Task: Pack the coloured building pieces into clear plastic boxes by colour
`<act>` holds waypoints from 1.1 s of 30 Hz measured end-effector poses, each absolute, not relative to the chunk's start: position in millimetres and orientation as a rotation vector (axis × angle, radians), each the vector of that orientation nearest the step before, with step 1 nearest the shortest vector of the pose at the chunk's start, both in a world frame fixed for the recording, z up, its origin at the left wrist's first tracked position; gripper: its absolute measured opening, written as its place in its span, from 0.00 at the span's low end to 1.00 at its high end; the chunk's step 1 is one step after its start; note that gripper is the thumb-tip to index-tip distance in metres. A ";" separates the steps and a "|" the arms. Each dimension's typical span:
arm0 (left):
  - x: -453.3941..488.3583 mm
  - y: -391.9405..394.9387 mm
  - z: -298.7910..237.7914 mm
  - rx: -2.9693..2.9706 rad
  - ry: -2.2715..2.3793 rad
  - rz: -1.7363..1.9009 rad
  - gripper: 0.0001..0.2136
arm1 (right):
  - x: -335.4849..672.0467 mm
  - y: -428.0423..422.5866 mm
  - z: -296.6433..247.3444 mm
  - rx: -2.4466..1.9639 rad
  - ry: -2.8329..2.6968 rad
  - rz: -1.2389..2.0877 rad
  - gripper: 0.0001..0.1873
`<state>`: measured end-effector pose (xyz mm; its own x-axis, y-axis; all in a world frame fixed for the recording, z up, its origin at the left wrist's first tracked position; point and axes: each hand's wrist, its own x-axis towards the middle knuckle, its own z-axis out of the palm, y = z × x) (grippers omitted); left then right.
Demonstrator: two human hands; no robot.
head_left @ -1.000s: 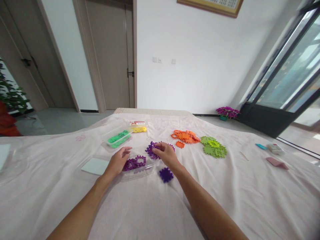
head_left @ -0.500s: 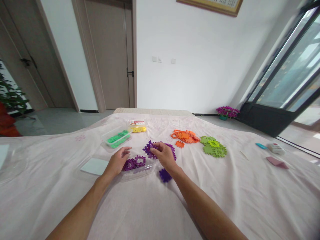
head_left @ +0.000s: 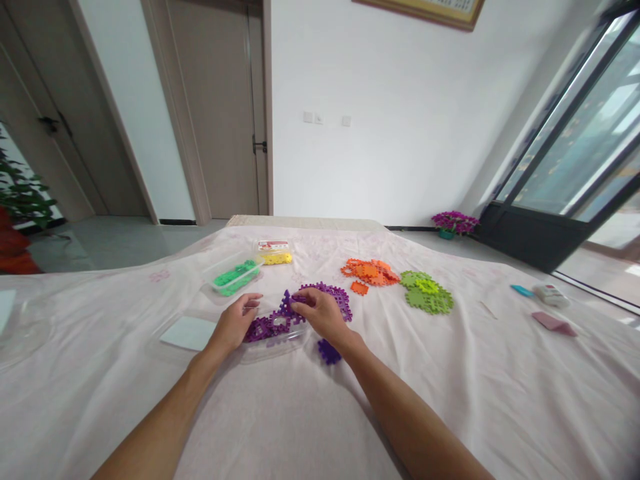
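Note:
My right hand (head_left: 325,312) pinches a purple notched building piece (head_left: 286,305) between thumb and fingers, over the right part of a clear plastic box (head_left: 273,353). Inside the box lie several purple square pieces (head_left: 265,327) with toothed edges, some with open centres. My left hand (head_left: 235,323) is at the box's left end, its curled fingers and thumb on the rim. A flat pile of purple notched pieces (head_left: 343,300) lies on the cloth just beyond my right hand. One darker purple piece (head_left: 329,351) rests below my right wrist.
A clear box of green pieces (head_left: 234,277) and one of yellow pieces (head_left: 277,258) stand behind. Orange pieces (head_left: 370,272) and light green pieces (head_left: 429,297) lie rightward. A clear lid with a pale label (head_left: 187,332) is left. A pink cloth-like item (head_left: 554,324) lies far right.
My right hand has moved slightly left and down with the purple piece, from beside the pile to over the box. My left hand has stayed in place.

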<state>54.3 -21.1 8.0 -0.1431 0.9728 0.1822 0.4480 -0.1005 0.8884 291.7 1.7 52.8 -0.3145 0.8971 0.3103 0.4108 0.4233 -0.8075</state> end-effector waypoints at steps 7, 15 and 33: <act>54.3 -21.9 8.5 1.568 1.617 1.224 0.20 | 293.9 -5.5 65.4 -1.172 -2.187 0.569 0.18; 54.4 -22.5 9.7 1.576 1.630 1.202 0.20 | 295.9 -6.9 66.0 -1.124 -2.268 0.374 0.15; 57.9 -25.6 14.5 1.558 1.627 1.247 0.20 | 302.3 -8.8 77.9 -1.034 -2.465 0.241 0.07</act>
